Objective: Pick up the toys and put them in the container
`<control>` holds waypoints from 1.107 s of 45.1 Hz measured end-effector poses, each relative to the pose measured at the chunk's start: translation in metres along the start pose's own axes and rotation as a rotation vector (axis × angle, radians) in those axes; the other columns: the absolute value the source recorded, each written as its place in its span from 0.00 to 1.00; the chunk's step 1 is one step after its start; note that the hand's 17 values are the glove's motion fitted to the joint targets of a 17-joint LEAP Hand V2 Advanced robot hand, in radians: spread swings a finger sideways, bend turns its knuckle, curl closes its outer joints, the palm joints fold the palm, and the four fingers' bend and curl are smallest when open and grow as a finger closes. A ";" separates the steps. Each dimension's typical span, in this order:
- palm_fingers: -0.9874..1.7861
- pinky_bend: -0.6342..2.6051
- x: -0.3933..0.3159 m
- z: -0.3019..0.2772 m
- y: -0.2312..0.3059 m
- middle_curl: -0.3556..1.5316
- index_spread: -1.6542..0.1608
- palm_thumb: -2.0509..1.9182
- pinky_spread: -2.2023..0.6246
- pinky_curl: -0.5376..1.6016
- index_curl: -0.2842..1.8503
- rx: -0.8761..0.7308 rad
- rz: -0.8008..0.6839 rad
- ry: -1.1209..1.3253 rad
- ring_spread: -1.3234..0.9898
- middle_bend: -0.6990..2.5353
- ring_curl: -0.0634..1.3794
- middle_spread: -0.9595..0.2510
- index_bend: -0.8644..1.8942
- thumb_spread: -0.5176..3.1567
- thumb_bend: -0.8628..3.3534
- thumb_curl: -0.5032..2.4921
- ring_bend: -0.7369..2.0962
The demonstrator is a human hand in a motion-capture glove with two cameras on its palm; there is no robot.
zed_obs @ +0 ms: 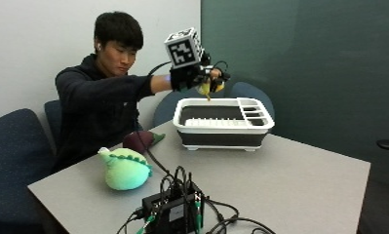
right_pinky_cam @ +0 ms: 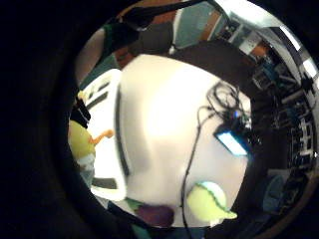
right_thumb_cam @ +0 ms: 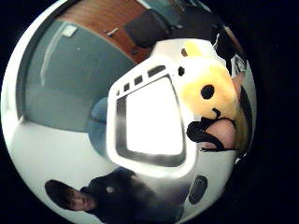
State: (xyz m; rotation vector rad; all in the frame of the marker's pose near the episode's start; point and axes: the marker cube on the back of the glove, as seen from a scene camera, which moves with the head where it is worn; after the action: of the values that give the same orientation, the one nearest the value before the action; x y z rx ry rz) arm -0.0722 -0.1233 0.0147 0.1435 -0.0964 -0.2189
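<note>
Grey and plain, the surface (zed_obs: 298, 170) runs from a near corner crowded with a black box and its cables (zed_obs: 174, 209) to a far edge where a white container with a dark base (zed_obs: 223, 122) stands, close to the far left side. Open room lies to the right of the container and across the near right of the surface. Above the container's far rim the gloved right hand (zed_obs: 193, 75) hangs in the air, its fingers curled round a yellow stuffed toy (zed_obs: 210, 87) with black dot eyes and an orange part dangling toward the container's inside; the thumb-side palm view shows the toy (right_thumb_cam: 208, 91) pressed close to the palm with the container's white rim and slotted end (right_thumb_cam: 149, 121) beneath it. A green stuffed toy (zed_obs: 125, 169) with a scalloped darker ridge lies on the near left of the surface, well apart from the container, and a dark purple toy (zed_obs: 141, 140) sits at the left edge between the green one and the container, just beside the person's body. Cables from the box trail near the green toy. Blue chairs (zed_obs: 19, 161) stand along the left and far sides.
</note>
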 end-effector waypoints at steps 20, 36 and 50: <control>0.23 0.43 -0.127 0.085 0.017 0.35 0.83 0.56 0.78 0.44 0.38 -0.357 -0.167 0.123 0.50 0.30 0.16 0.69 0.46 0.47 0.19 0.31 0.38; 0.36 0.39 0.046 -0.041 0.103 0.35 0.80 0.54 0.79 0.43 0.31 -0.172 0.382 0.246 0.55 0.28 0.16 0.80 0.40 0.48 0.20 0.29 0.34; 0.29 0.44 0.163 0.031 0.208 0.34 0.79 0.53 0.80 0.44 0.27 -0.487 0.723 0.203 0.58 0.26 0.17 0.83 0.35 0.49 0.20 0.28 0.32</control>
State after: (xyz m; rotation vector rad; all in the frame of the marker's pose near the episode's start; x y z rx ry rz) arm 0.1266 0.0375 0.0898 -0.3548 0.1112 0.4952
